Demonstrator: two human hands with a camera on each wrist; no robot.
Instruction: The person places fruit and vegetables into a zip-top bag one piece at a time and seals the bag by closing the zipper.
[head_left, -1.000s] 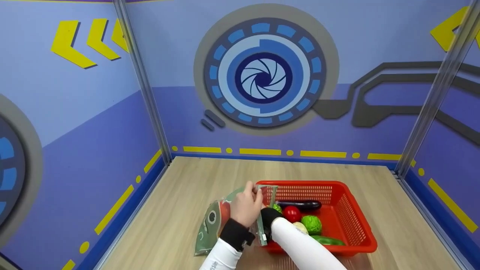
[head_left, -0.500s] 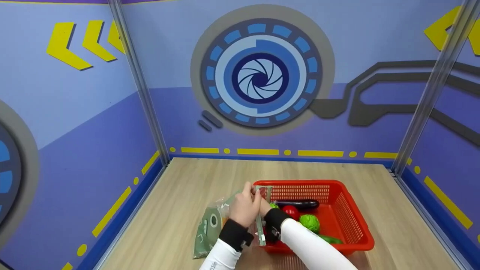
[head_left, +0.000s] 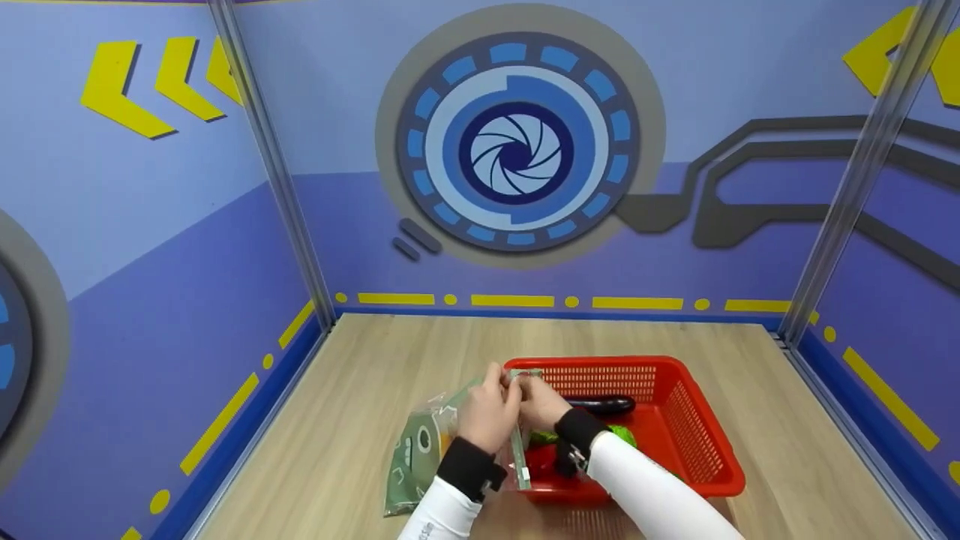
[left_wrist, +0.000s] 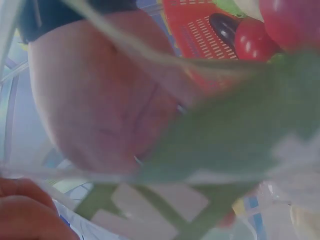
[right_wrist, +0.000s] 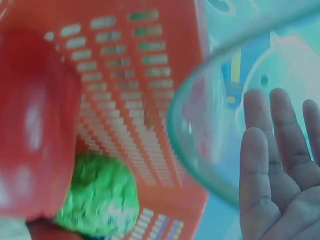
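Note:
A clear and green printed plastic bag (head_left: 416, 457) lies on the table with its mouth against the basket's left side. My left hand (head_left: 484, 416) pinches the upper edge of that mouth; its fingers (left_wrist: 30, 210) show in the left wrist view. My right hand (head_left: 544, 405) is at the mouth, close to the left fingertips. In the right wrist view its fingers (right_wrist: 285, 135) are straight, within the outline of the bag's rim, and carry nothing. A large red pepper (right_wrist: 35, 120) and a green cabbage (right_wrist: 100, 197) sit in the red basket beside the right wrist.
The red basket (head_left: 724, 435) stands right of the bag. It holds an eggplant (head_left: 607, 405) and a tomato (left_wrist: 252, 40) among other vegetables, partly hidden by the right forearm. Printed wall panels (head_left: 337, 240) enclose the wooden table (head_left: 315, 435).
My right hand, hidden behind the left one a second ago, has drawn right and come into sight at the bag's mouth. The left hand keeps its pinch; the bag has sagged slightly.

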